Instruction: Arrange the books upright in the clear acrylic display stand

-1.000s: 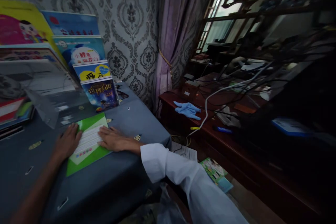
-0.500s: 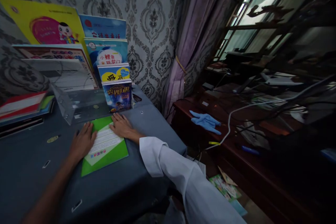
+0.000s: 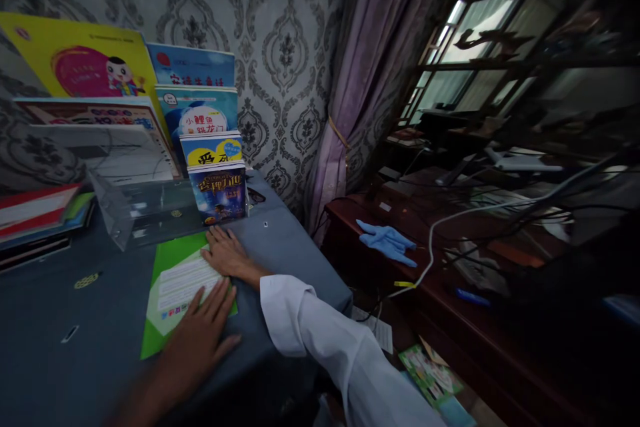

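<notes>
A green booklet (image 3: 165,250) with a white text panel lies flat on the cloth-covered table (image 3: 120,307). My right hand (image 3: 227,253) rests on its upper right part, palm down and fingers spread. Over the lower right part lies my left hand (image 3: 203,330), fingers apart and flat, hiding that corner. Neither hand grips anything. Just behind the booklet, a clear stand (image 3: 150,213) holds upright books, among them a dark blue one (image 3: 219,195) in front and a tall yellow one (image 3: 65,60) at the back.
Stacked books (image 3: 37,213) lie at the table's left. To the right, a blue glove (image 3: 386,241), a white cable (image 3: 433,240) and a blue pen (image 3: 473,297) are on a dark red desk (image 3: 345,213). A purple curtain (image 3: 345,93) hangs behind; papers lie on the floor.
My left hand has moved from the booklet's left edge to its lower right part, towards me. My right hand stays near the upper right. The view has shifted slightly.
</notes>
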`<state>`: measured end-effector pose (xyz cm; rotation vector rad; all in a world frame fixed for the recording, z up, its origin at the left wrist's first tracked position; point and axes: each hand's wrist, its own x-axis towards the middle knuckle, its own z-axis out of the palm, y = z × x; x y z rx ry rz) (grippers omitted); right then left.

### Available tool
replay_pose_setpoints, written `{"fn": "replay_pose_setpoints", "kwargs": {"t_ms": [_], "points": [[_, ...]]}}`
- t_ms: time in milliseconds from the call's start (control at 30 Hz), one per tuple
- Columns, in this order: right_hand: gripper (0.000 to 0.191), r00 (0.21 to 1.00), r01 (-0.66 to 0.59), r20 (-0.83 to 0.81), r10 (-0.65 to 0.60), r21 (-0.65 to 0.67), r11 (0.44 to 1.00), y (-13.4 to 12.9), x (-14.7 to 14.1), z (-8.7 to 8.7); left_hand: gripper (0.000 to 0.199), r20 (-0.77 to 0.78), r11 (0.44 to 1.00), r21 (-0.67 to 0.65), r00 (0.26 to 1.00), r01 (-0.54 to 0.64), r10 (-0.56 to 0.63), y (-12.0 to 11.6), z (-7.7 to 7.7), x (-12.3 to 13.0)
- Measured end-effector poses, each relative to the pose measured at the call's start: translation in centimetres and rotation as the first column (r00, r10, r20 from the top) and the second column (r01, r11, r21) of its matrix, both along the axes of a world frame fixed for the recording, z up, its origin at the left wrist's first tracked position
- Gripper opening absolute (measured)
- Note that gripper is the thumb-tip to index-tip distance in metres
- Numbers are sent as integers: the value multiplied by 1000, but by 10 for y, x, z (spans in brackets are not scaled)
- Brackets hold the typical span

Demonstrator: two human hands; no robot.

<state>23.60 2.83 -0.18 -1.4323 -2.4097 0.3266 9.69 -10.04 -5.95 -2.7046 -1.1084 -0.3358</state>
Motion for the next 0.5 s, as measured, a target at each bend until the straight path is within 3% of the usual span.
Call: {"fn": "replay_pose_setpoints", "kwargs": {"t_ms": [133,267,367,500], "points": [[58,1000,-18,-5,18,-5,1000,3,1,-5,71,19,995,59,996,84,-85,-7,9,19],[60,999,-26,-24,26,-4,1000,4,3,-8,76,53,988,105,992,110,-116,-11,12,16],[61,999,-27,-34,27,-18,999,7,5,-11,75,104,991,121,992,57,-69,-14,1,2],[61,1000,-22,-20,22,10,1000,15,6,-22,73,174,985,139,982,-98,74,-7,-20,-34]]}}
